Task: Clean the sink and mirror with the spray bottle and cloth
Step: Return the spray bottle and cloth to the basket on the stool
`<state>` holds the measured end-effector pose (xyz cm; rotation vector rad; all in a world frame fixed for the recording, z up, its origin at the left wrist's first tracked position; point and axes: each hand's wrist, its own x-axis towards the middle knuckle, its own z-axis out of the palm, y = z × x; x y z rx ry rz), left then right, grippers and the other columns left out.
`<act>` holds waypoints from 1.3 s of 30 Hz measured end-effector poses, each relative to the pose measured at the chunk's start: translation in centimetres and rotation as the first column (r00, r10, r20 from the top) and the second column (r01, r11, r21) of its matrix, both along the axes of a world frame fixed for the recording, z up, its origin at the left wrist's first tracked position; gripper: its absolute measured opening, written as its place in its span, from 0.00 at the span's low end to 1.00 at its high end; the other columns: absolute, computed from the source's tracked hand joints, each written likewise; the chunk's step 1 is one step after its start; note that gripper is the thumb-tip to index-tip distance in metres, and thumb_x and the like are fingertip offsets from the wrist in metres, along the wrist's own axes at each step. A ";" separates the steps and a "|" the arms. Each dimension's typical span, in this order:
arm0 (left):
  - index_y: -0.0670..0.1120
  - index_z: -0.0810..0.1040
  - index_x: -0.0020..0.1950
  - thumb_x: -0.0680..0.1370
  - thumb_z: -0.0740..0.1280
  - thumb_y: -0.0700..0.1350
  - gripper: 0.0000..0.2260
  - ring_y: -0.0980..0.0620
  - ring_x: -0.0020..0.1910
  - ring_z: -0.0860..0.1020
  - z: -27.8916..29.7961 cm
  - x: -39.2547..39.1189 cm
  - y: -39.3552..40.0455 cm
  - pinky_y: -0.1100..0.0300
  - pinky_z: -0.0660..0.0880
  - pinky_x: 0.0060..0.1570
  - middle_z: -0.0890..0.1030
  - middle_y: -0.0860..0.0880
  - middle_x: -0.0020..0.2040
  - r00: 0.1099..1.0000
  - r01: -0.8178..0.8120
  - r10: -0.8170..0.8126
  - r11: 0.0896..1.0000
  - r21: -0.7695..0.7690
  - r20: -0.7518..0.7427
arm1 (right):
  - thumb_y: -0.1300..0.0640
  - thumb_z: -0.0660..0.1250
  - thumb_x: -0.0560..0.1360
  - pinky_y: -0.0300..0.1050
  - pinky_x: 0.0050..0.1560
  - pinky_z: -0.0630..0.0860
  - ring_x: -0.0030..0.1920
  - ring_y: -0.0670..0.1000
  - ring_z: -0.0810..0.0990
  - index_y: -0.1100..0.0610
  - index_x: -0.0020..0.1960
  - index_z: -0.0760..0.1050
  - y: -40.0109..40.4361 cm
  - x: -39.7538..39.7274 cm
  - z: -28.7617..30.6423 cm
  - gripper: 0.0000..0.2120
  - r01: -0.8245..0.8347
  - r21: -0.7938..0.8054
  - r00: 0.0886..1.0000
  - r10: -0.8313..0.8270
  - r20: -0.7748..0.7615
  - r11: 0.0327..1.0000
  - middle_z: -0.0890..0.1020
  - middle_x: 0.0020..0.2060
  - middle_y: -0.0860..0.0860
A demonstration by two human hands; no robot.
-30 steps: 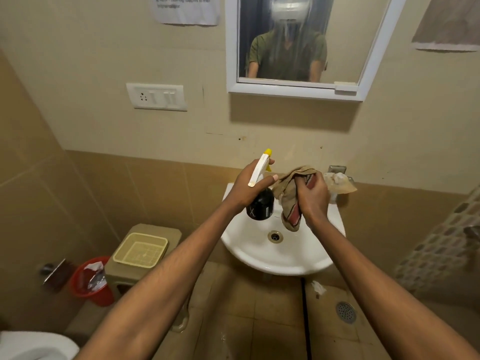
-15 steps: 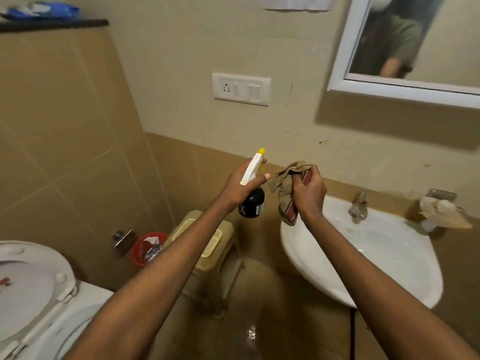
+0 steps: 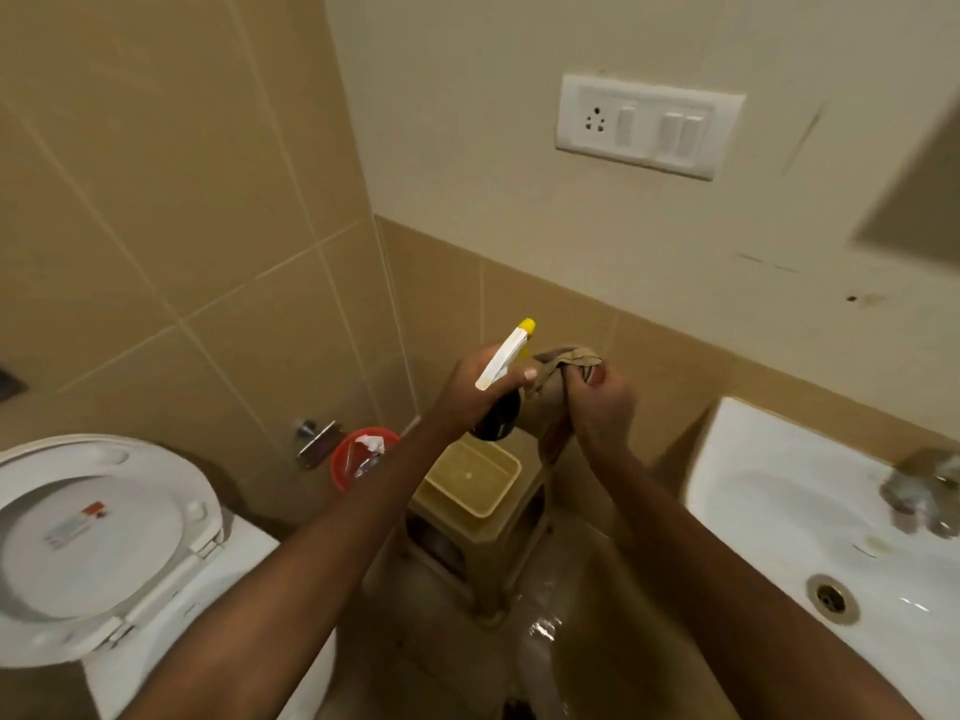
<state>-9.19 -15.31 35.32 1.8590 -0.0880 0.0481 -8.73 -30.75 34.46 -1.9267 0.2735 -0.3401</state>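
Note:
My left hand (image 3: 475, 389) grips a spray bottle (image 3: 501, 407) with a dark body, white trigger head and yellow nozzle tip, held upright in mid-air. Right beside it my right hand (image 3: 602, 407) clutches a bunched brown cloth (image 3: 553, 392) with a red patch, which hangs down from my fist. Both hands are above a beige stool, to the left of the white sink (image 3: 779, 485). The sink's tap (image 3: 919, 498) is blurred at the right edge. Only a blurred corner of the mirror's shadow shows at the upper right.
A beige plastic stool (image 3: 483, 532) carries a yellow basket (image 3: 470, 483) below my hands. A red bin (image 3: 358, 457) stands against the tiled wall. The toilet (image 3: 98, 543) with its lid up fills the lower left. A switch plate (image 3: 647, 124) is on the wall. The floor looks wet.
The view has swung left and down: the mirror has left the frame, the sink slid to the right edge and the toilet came in. Both hands keep their hold on bottle and cloth.

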 end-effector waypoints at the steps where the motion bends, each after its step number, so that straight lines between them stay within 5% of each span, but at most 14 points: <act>1: 0.58 0.74 0.35 0.73 0.74 0.47 0.12 0.62 0.28 0.71 -0.6 0.2 0.5 0.64 0.67 0.34 0.73 0.57 0.28 1.000 -0.018 0.018 1.000 -0.016 -0.008 | 0.57 0.69 0.73 0.34 0.30 0.65 0.32 0.45 0.71 0.55 0.39 0.74 0.5 0.5 -0.5 0.06 -0.021 -0.005 1.000 0.021 -0.015 1.000 0.74 0.31 0.46; 2: 0.58 0.75 0.40 0.71 0.74 0.53 0.08 0.62 0.30 0.73 -1.7 0.8 1.1 0.62 0.69 0.35 0.74 0.57 0.31 1.000 -0.026 0.026 0.999 -0.032 -0.009 | 0.57 0.68 0.74 0.30 0.29 0.65 0.33 0.45 0.71 0.56 0.42 0.76 1.2 1.2 -1.4 0.04 -0.037 -0.003 0.999 0.037 -0.038 0.999 0.75 0.33 0.47; 5: 0.47 0.79 0.53 0.64 0.70 0.69 0.30 0.54 0.40 0.79 -5.3 2.1 2.7 0.61 0.74 0.43 0.81 0.46 0.42 0.998 -0.062 0.063 0.997 -0.050 0.013 | 0.56 0.65 0.77 0.24 0.29 0.66 0.33 0.44 0.72 0.60 0.48 0.77 2.7 2.4 -3.6 0.07 -0.046 0.033 0.995 0.049 -0.084 0.998 0.75 0.35 0.48; 8: 0.32 0.79 0.51 0.69 0.74 0.56 0.27 0.42 0.37 0.80 -9.5 4.1 4.3 0.54 0.74 0.41 0.80 0.32 0.40 0.997 -0.058 0.053 0.994 -0.088 -0.055 | 0.55 0.63 0.79 0.27 0.28 0.66 0.33 0.43 0.71 0.60 0.49 0.78 4.4 4.1 -6.9 0.08 -0.018 0.074 0.991 0.028 -0.134 0.997 0.73 0.33 0.45; 10: 0.28 0.77 0.44 0.73 0.74 0.43 0.17 0.47 0.31 0.78 -12.9 5.5 5.3 0.62 0.73 0.34 0.79 0.36 0.32 0.990 -0.054 0.040 0.993 -0.103 -0.132 | 0.54 0.63 0.79 0.28 0.27 0.65 0.32 0.41 0.69 0.60 0.49 0.77 5.6 5.5 -10.4 0.09 0.020 0.115 0.982 0.003 -0.191 0.993 0.73 0.34 0.46; 12: 0.33 0.76 0.37 0.73 0.72 0.37 0.10 0.56 0.25 0.75 -16.0 6.5 5.9 0.67 0.71 0.28 0.77 0.49 0.25 0.986 -0.064 0.048 0.993 -0.094 -0.157 | 0.54 0.63 0.79 0.30 0.27 0.65 0.32 0.41 0.70 0.61 0.50 0.78 6.4 6.6 -13.9 0.11 0.063 0.153 0.970 -0.024 -0.241 0.986 0.73 0.33 0.46; 18: 0.47 0.78 0.41 0.74 0.71 0.33 0.09 0.53 0.25 0.75 -24.6 8.5 7.1 0.66 0.71 0.25 0.78 0.48 0.27 0.987 -0.049 0.030 0.992 -0.118 -0.158 | 0.48 0.63 0.79 0.41 0.41 0.66 0.48 0.58 0.80 0.64 0.53 0.80 7.8 8.0 -23.3 0.19 0.138 0.065 0.936 -0.108 -0.335 0.988 0.82 0.46 0.59; 20: 0.44 0.79 0.49 0.74 0.71 0.34 0.08 0.48 0.28 0.75 -27.3 8.9 7.5 0.65 0.71 0.26 0.77 0.41 0.33 0.985 -0.017 -0.007 0.990 -0.139 -0.172 | 0.49 0.63 0.79 0.41 0.43 0.65 0.51 0.60 0.79 0.65 0.54 0.80 8.0 8.3 -25.9 0.19 0.148 0.036 0.926 -0.125 -0.357 0.988 0.82 0.49 0.61; 23: 0.34 0.78 0.58 0.73 0.73 0.36 0.15 0.54 0.30 0.75 -30.7 9.4 8.1 0.66 0.70 0.31 0.76 0.42 0.33 0.983 0.008 -0.024 0.996 -0.090 -0.183 | 0.47 0.63 0.79 0.43 0.44 0.66 0.53 0.62 0.78 0.67 0.53 0.79 8.5 8.8 -28.6 0.22 0.172 0.039 0.895 -0.140 -0.424 0.984 0.81 0.50 0.63; 28: 0.39 0.79 0.46 0.73 0.74 0.38 0.06 0.52 0.31 0.72 -35.5 10.5 9.2 0.64 0.67 0.32 0.72 0.44 0.32 0.980 -0.002 -0.022 0.993 -0.117 -0.199 | 0.41 0.62 0.77 0.46 0.47 0.71 0.54 0.60 0.78 0.63 0.54 0.79 9.7 9.4 -32.5 0.24 0.183 0.025 0.845 -0.144 -0.515 0.983 0.81 0.52 0.61; 34: 0.29 0.75 0.53 0.70 0.75 0.45 0.22 0.43 0.35 0.73 -39.1 11.9 10.1 0.54 0.70 0.35 0.74 0.34 0.36 0.980 0.001 -0.034 0.986 -0.168 -0.198 | 0.42 0.61 0.78 0.43 0.42 0.69 0.46 0.54 0.78 0.61 0.51 0.80 10.9 9.7 -34.9 0.22 0.211 0.044 0.842 -0.159 -0.516 0.977 0.82 0.46 0.57; 39: 0.28 0.74 0.49 0.71 0.75 0.44 0.21 0.44 0.36 0.73 -41.2 13.0 10.8 0.52 0.69 0.37 0.73 0.28 0.37 0.982 -0.020 -0.010 0.987 -0.157 -0.189 | 0.45 0.61 0.79 0.47 0.46 0.74 0.48 0.56 0.79 0.61 0.51 0.80 11.7 10.5 -36.4 0.20 0.204 0.034 0.842 -0.157 -0.517 0.978 0.82 0.47 0.57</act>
